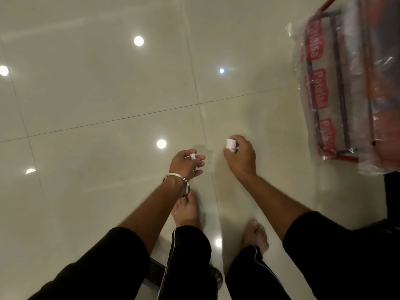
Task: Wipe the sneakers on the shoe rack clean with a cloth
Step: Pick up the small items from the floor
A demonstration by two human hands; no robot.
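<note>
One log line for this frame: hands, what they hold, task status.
left hand: holds small white piece | right hand: grips small white bottle | plastic-wrapped rack: on floor, right | sneakers, cloth: not visible | wiping: not started

- My sleeves (104,263) are black and pushed up above the forearms, which are bare.
- On my left wrist sits a plain silver bangle (176,177), with a metal-link watch band just behind it.
- My trousers (190,256) are black with a thin white side stripe on each leg.
- My feet (187,210) are bare.
</note>
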